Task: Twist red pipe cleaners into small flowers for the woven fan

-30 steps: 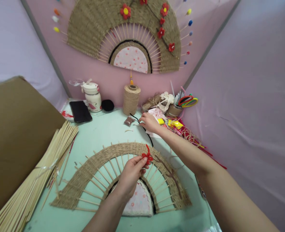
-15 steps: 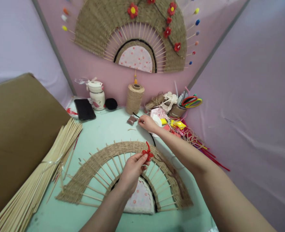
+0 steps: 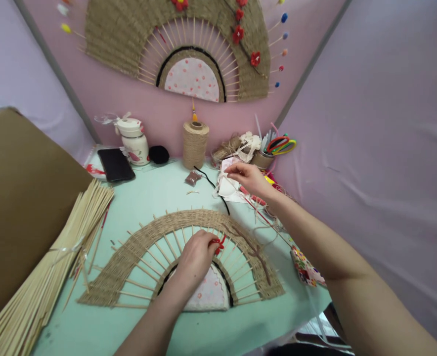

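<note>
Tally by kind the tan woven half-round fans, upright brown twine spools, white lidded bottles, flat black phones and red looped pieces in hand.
Woven fans: 2
Twine spool: 1
Bottle: 1
Phone: 1
Red looped piece in left hand: 1
Total: 6

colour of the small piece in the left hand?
Red: the piece shows best in the head view, pinched in the left hand.

A red looped flower (image 3: 220, 244) is held above a flat-lying, arched tan woven fan (image 3: 192, 217).
</note>
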Demonstrator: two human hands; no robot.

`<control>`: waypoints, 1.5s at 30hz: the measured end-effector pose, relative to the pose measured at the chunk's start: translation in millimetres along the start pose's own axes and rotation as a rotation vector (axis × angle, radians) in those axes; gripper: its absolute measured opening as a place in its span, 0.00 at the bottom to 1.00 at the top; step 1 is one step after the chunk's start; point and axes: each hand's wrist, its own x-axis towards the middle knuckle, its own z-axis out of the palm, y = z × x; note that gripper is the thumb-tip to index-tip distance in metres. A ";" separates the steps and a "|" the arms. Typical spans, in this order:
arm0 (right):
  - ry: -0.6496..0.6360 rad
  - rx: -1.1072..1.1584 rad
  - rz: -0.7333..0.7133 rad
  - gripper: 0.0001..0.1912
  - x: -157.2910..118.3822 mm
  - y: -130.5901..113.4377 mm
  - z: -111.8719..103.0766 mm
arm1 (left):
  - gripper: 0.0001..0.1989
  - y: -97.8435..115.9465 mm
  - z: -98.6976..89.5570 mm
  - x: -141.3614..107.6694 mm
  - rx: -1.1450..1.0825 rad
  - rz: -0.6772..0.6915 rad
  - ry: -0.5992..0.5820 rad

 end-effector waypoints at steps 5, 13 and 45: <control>-0.271 -0.431 -0.297 0.07 -51.0 -30.3 6.1 | 0.13 16.9 -6.4 -1.3 -0.114 0.129 0.291; -0.395 -0.710 -0.334 0.05 -101.8 -57.9 30.2 | 0.11 12.6 0.3 0.9 -0.209 -0.052 0.054; -0.122 -0.674 0.341 0.14 1.4 112.5 -59.3 | 0.11 3.9 -1.3 3.3 0.128 0.078 0.041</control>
